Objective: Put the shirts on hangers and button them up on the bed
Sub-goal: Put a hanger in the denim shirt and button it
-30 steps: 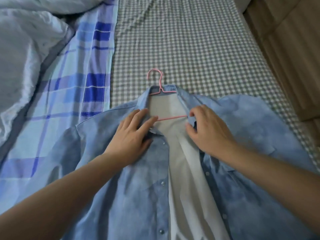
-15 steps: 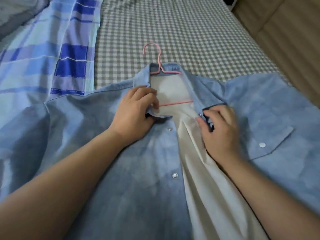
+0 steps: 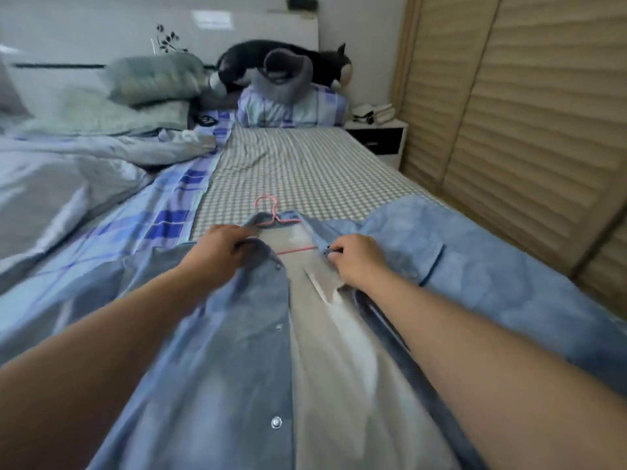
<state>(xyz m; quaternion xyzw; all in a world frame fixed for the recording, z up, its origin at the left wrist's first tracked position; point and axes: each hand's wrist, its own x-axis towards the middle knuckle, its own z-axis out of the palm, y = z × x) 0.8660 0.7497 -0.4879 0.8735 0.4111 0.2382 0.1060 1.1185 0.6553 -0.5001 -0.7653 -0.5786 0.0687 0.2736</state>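
Fingers [image 3: 237, 244] of my left hand [image 3: 217, 254] and right hand [image 3: 356, 261] each pinch a collar edge of the shirt [image 3: 237, 351], lying mid-frame on the bed [image 3: 305, 171]. I'd draw both edges level over the hanger [image 3: 271, 212] before snapping. I count one shirt, one hanger, three snaps

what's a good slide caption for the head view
Both hands grip the open blue shirt on a pink hanger.
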